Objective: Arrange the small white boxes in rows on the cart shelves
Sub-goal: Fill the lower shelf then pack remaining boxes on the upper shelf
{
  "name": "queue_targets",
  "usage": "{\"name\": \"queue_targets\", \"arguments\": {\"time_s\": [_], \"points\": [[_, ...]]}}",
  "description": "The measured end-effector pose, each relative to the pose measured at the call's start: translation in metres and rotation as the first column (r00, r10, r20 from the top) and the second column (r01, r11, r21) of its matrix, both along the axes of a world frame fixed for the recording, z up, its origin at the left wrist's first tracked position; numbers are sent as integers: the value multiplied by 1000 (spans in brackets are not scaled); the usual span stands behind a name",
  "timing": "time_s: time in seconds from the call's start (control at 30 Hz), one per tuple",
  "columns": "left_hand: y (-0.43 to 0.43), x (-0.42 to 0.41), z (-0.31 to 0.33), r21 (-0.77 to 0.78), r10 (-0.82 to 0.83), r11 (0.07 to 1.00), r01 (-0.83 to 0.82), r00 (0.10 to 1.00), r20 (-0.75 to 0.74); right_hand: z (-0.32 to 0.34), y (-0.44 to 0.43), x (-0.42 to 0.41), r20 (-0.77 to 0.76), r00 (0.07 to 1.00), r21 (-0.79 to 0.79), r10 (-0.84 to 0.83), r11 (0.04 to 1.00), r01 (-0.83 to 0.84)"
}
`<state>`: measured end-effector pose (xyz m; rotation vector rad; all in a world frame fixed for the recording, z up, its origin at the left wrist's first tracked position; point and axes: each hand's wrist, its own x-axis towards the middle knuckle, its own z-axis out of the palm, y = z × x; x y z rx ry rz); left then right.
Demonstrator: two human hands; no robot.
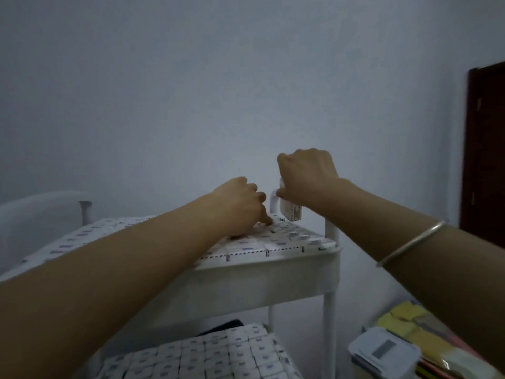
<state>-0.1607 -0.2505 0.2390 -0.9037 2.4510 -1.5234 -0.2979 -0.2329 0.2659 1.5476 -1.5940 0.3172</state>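
Lowest in the frame, the lower shelf [276, 348] of the white cart [329, 310] is packed with small white boxes [207, 356] lying in tight rows. At the lower right, beside the cart, stands a pale plastic tub [382, 351] with a clip lid, and yellow packets [404, 321] lie just behind it.

Two bare forearms reach up from the bottom corners toward the middle of the frame. The right wrist carries a thin metal bangle [412, 242].

The top shelf [262, 280] sits at mid-frame, and more boxes [246, 248] cover it edge to edge in rows. The left hand [240, 206] rests on these rows near the shelf's far side, knuckles bent and fingertips down on the box tops; I cannot tell whether the fingers pinch one or only press.

The right hand [306, 176] hangs just right of centre, above the shelf's far right corner. Its fingers are curled round one box [291, 210], which is held on end, clear of the rows below.

Behind everything is a plain pale wall [191, 91], and a dark wooden door [483, 154] stands at the right edge.
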Motion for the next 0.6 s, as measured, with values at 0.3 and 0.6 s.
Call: {"name": "queue_targets", "arguments": {"time_s": [0.3,0.6], "points": [[-7,0,-7,41,16,999,-10,988,-156,-9,-28,2,25,999,119,-41,992,38],[-5,-2,-9,19,49,999,-46,984,-173,-18,-30,4,-100,995,29,29,999,-26]]}}
